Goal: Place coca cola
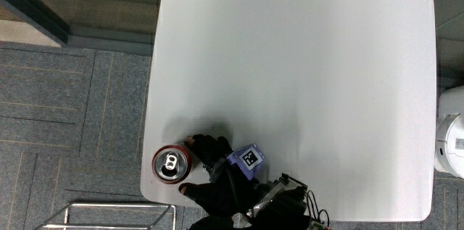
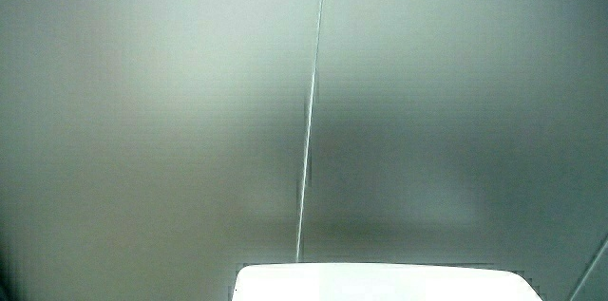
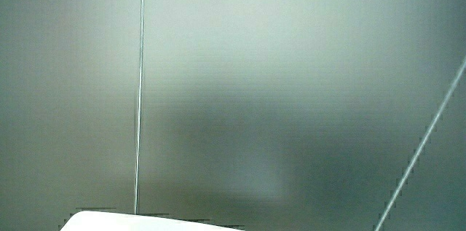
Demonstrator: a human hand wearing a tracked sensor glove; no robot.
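Observation:
A red coca cola can (image 1: 171,163) with a silver top stands upright on the white table (image 1: 304,77), at the corner nearest the person. The hand (image 1: 217,175), in a black glove with a patterned cube (image 1: 247,159) on its back, lies on the table beside the can. Its fingers (image 1: 197,143) and thumb (image 1: 187,188) are spread wider than the can, with their tips just at the can's side and not wrapped around it. Both side views show only a pale wall and a strip of the table's edge (image 2: 380,282).
A white rounded object (image 1: 451,136) stands off the table beside its edge. A metal frame (image 1: 109,212) sits on the grey carpet near the can's corner. Dark cabled gear (image 1: 290,204) is on the forearm.

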